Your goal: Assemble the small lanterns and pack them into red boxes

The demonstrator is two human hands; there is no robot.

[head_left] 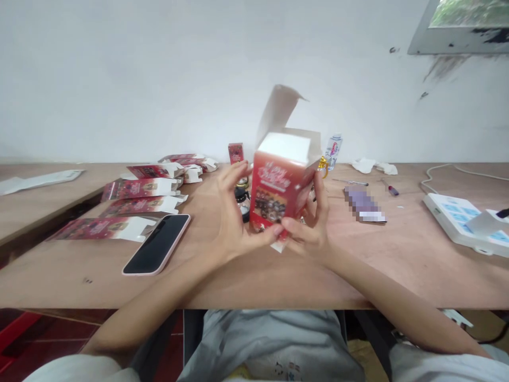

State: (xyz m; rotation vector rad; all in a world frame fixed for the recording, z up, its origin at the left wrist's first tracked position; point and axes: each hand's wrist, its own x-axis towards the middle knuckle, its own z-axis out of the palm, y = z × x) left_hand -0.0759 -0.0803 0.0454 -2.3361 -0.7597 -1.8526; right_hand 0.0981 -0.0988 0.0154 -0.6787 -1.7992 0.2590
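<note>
Between my two hands, raised above the table, is a red printed cardboard box point(270, 185). Its top lid flap point(278, 109) stands up, and a white inner flap point(284, 146) lies across the opening. My left hand point(234, 217) grips the box from the left, thumb along the lower front edge. On the right side, my right hand point(312, 228) wraps the box, its thumb at the lower front corner. Partly hidden behind the box and my left hand are small dark items point(242, 197) whose kind I cannot make out.
Flattened red boxes point(131, 204) lie in a row at the left, near a phone point(157, 245). A small red box point(236, 153) and a plastic bottle point(334, 151) stand near the wall. White tissues point(363, 165) and a power strip point(457, 223) are at the right.
</note>
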